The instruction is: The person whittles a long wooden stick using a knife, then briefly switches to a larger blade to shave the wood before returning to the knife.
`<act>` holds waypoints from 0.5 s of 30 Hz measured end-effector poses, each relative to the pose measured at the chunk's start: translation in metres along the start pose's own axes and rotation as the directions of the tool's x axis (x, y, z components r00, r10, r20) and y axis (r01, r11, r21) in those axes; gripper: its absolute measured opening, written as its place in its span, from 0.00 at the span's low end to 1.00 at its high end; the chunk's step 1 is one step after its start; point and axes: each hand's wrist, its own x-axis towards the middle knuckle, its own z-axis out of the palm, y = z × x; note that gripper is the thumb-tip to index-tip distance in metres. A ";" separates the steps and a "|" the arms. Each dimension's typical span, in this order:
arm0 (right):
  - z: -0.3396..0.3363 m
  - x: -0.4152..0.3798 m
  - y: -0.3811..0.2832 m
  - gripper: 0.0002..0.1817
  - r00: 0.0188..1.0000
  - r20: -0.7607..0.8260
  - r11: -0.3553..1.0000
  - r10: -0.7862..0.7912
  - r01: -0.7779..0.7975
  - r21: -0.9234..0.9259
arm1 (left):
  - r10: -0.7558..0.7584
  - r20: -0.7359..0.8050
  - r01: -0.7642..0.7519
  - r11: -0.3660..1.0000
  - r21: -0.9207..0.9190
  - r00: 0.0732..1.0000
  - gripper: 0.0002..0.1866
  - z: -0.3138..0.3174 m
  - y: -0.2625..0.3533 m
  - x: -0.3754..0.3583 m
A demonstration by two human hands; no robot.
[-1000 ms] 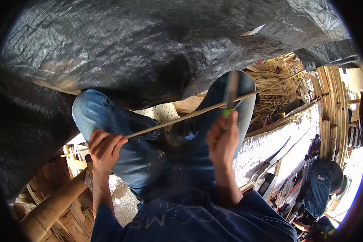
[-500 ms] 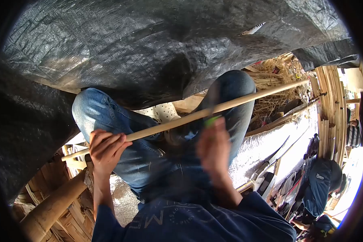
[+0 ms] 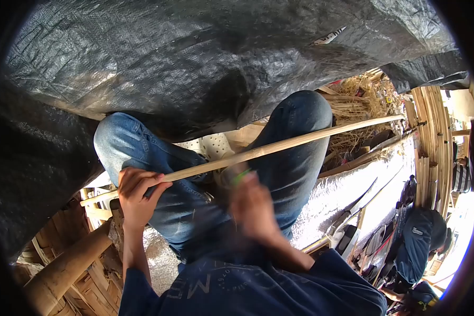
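Observation:
A long, pale bamboo strip runs at a slant across my knees, its right end higher in the view. My left hand is closed round it near its left end, thumb and fingers pinching it from both sides. Below the middle of the strip, my right hand is smeared by motion. It grips what looks like a small knife with a green handle; the blade is too blurred to make out.
A dark tarp hangs in front of my knees. Straw and split sticks lie beyond my right knee. Silvery sheeting lies to the right, with bags further out. A thick bamboo pole is at lower left.
My right hand with the green-handled knife has moved left and down, away from the strip's middle. The strip's right part sits slightly lower and looks turned. My left hand keeps its hold.

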 end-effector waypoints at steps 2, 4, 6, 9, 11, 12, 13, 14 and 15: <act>-0.033 0.035 0.010 0.26 0.800 0.240 0.516 0.551 -0.552 0.655 | -0.003 -0.014 0.003 1.000 -0.004 1.000 0.12 0.000 0.004 -0.003; -0.012 -0.005 0.047 0.24 0.844 0.253 0.763 0.472 -0.535 0.362 | -0.005 -0.020 0.005 1.000 0.004 1.000 0.12 0.001 0.003 -0.006; -0.004 -0.012 0.043 0.23 0.880 0.273 0.911 0.388 -0.412 0.033 | 0.019 -0.017 -0.019 1.000 0.006 1.000 0.12 0.002 0.000 -0.004; -0.007 0.018 -0.023 0.25 0.690 0.355 0.511 0.631 -0.714 0.479 | 0.137 -0.024 -0.128 0.962 0.240 0.990 0.14 -0.020 -0.008 -0.004; -0.045 0.054 -0.013 0.24 0.755 0.284 0.447 0.591 -0.600 0.664 | -0.063 -0.102 0.086 0.968 0.238 0.993 0.16 -0.039 -0.021 -0.018; -0.067 0.063 -0.008 0.24 0.777 0.267 0.484 0.570 -0.580 0.655 | -0.056 -0.048 0.064 0.979 0.193 0.997 0.18 -0.049 -0.029 -0.021; -0.084 0.069 -0.002 0.23 0.823 0.255 0.512 0.507 -0.526 0.679 | -0.088 0.007 0.086 0.981 0.177 0.996 0.16 -0.054 -0.033 -0.022; -0.095 0.073 0.001 0.22 0.856 0.208 0.540 0.474 -0.469 0.699 | -0.083 0.035 0.074 0.976 0.205 0.996 0.14 -0.055 -0.027 -0.018; -0.101 0.074 0.000 0.21 0.880 0.115 0.615 0.461 -0.410 0.674 | -0.083 0.059 0.066 0.970 0.235 0.995 0.13 -0.054 -0.019 -0.013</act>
